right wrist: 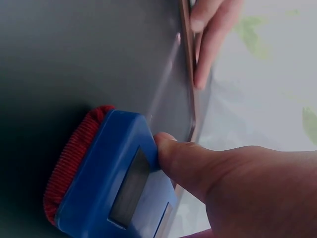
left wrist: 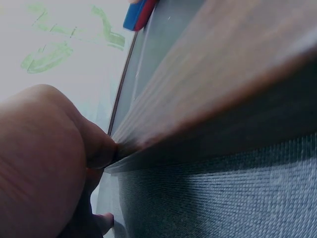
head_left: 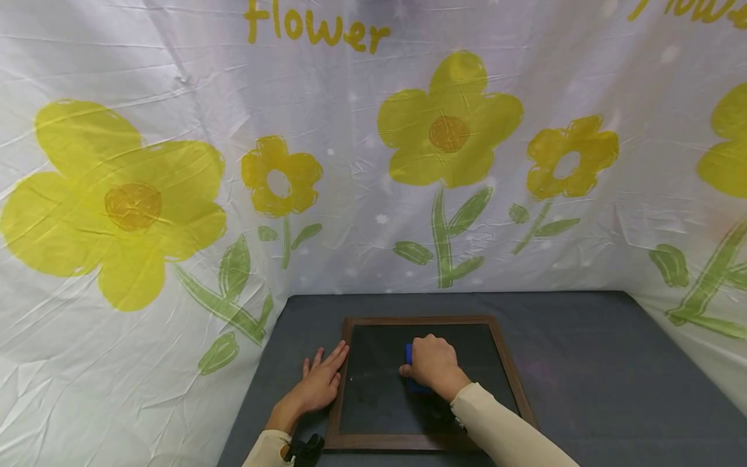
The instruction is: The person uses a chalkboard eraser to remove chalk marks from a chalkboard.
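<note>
A small blackboard (head_left: 373,405) with a brown wooden frame lies flat on the dark cloth. My right hand (head_left: 434,364) grips a blackboard eraser (right wrist: 106,173) over the middle of the board. The eraser has a blue plastic back and a ribbed red pad, which faces the board. In the right wrist view, the thumb (right wrist: 173,153) presses on its blue side. My left hand (head_left: 318,386) rests at the board's left edge, fingers extended and touching the wooden frame (left wrist: 198,94). A faint pale streak (right wrist: 163,84) shows on the board near that edge.
Dark grey cloth (head_left: 589,370) covers the table around the board. Behind and at both sides hangs a white curtain (head_left: 350,117) printed with yellow flowers. A black device (head_left: 308,447) sits at my left wrist, beside the board's lower left corner.
</note>
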`<state>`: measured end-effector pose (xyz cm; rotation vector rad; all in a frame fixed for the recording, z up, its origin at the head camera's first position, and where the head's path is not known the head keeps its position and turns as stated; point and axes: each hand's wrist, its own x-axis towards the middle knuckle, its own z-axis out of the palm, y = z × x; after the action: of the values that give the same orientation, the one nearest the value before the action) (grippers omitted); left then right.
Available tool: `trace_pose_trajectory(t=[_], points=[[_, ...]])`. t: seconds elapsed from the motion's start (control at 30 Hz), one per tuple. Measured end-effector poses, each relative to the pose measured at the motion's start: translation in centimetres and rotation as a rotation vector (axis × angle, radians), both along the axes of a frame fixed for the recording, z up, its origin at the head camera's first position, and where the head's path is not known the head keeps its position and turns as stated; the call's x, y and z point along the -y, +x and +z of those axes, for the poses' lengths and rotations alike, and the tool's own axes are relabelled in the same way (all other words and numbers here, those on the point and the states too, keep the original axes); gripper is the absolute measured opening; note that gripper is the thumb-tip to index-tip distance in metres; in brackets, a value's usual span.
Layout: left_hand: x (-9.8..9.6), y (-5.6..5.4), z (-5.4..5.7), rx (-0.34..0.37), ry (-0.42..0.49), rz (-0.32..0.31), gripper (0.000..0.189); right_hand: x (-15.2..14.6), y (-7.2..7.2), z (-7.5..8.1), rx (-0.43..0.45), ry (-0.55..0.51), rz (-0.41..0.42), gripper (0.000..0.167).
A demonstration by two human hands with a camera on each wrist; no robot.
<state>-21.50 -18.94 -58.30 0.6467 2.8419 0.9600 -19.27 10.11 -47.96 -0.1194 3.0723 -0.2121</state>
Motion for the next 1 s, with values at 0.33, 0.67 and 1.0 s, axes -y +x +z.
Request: trace_pose_trajectory(t=[0.33,0.67,1.0], points=[[-0.1,1.0,2.3,0.033,0.051,-0.069,0.065,3.0,-0.2,-0.2,-0.005,-0.02,0.028,0.054],[-0.1,0.9,2.1,0.013,0.045,-0.051,0.064,5.5,-0.2,-0.3,-0.006,-0.015,0.07,0.056],[-0.1,1.4,2.8,0.029,0.052,-0.064,0.066,6.9,-0.3,-0.4,0.015,-0.015,0.098,0.058]])
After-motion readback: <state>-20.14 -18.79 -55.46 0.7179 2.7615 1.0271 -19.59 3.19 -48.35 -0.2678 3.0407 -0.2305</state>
